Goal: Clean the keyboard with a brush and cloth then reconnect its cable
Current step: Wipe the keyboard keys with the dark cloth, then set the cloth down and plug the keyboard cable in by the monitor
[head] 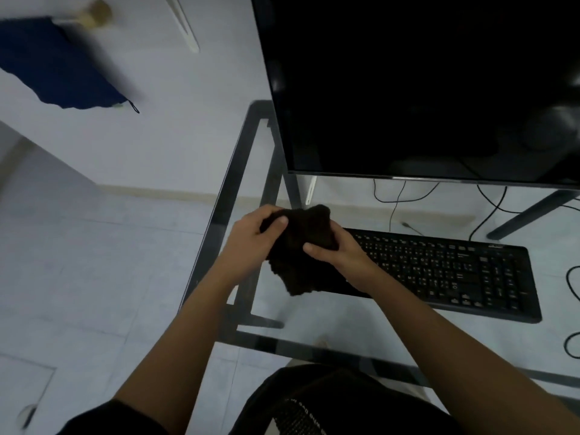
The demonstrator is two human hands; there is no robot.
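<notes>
A dark fuzzy cloth (301, 246) is bunched between both hands above the left end of the glass desk. My left hand (251, 237) grips its upper left part, thumb on top. My right hand (342, 255) grips its right side, thumb pressed on the fabric. The black keyboard (452, 271) lies flat on the desk to the right, with its left end hidden behind the cloth and my right hand. A loose cable end (408, 226) lies on the glass just behind the keyboard. No brush is in view.
A large dark monitor (423, 86) stands behind the keyboard on the glass desk (314, 328), whose black frame shows through. Several black cables (489, 202) run under the monitor and along the right edge. A dark blue cloth (59, 64) hangs at upper left over the tiled floor.
</notes>
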